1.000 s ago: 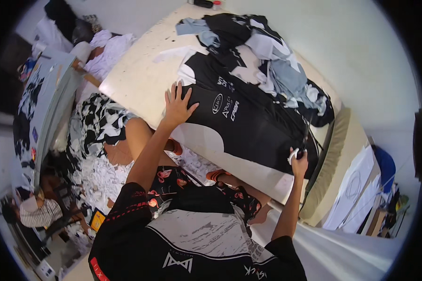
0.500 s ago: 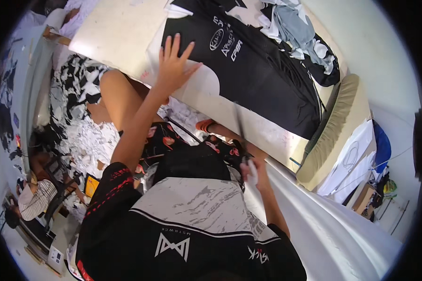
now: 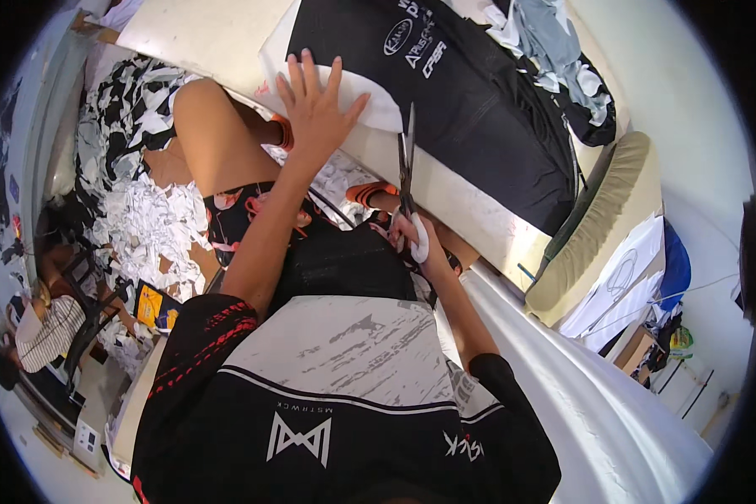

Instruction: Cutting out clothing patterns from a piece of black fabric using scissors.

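A black printed fabric piece [image 3: 479,126] with white lettering and a curved white margin lies on the pale table [image 3: 202,34]. My left hand [image 3: 317,118] rests on its white margin near the table's front edge, fingers spread, holding nothing. In my right hand [image 3: 417,239] is a pair of long scissors [image 3: 406,172], gripped by handles that look wrapped in white. The blades point away from me, slightly apart. Their tips overlap the fabric's near edge, just right of my left hand; whether they touch the cloth, I cannot tell.
Grey, white and black cloth [image 3: 554,50] is heaped at the table's far right. A padded olive-covered board [image 3: 601,223] stands at the right end. Black and white scraps [image 3: 143,227] cover the floor at left, where another person [image 3: 50,332] sits. White sheeting [image 3: 546,395] hangs at right.
My right hand has brought the scissors up and left to the fabric's edge. My left hand has shifted slightly right, still flat with fingers spread. The view has shifted a little.
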Tool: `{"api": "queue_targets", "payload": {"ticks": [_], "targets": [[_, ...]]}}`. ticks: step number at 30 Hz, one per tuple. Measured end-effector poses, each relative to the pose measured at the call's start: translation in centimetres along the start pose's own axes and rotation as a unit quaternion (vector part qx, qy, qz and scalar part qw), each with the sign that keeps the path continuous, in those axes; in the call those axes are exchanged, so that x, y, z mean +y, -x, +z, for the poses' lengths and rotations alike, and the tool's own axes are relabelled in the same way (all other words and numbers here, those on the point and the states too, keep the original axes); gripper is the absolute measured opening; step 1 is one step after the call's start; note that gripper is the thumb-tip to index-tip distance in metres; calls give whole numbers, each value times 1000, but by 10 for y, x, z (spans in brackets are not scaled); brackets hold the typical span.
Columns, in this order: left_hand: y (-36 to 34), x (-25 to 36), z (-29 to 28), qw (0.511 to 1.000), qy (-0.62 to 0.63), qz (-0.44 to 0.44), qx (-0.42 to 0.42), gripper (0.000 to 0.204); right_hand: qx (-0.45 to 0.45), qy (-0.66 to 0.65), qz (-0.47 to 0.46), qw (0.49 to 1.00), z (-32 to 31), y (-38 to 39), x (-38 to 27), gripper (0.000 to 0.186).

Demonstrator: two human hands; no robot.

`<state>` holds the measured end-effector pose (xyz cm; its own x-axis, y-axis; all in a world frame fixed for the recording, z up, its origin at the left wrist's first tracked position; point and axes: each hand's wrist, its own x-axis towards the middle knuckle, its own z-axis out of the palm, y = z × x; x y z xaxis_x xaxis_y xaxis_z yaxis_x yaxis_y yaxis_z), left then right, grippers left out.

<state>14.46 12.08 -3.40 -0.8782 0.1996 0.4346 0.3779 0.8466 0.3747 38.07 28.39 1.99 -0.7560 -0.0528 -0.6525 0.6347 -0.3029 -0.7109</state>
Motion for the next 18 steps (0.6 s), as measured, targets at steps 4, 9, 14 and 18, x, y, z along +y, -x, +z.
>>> {"api": "queue_targets", "payload": {"ticks": [4, 9, 14, 18], "targets": [[3, -2, 7, 1000, -24, 7, -9, 71, 57, -5, -29, 998, 17, -14, 8, 27], [3, -2, 9, 1000, -27, 11, -8, 72, 80, -35, -17, 996, 23, -19, -1, 29], [3, -3, 9, 1000, -23, 0, -12, 71, 85, -64, 1, 994, 23, -17, -3, 28], [3, -4, 9, 1000, -21, 0, -13, 71, 71, -57, -30, 995, 22, -12, -1, 26]]}}
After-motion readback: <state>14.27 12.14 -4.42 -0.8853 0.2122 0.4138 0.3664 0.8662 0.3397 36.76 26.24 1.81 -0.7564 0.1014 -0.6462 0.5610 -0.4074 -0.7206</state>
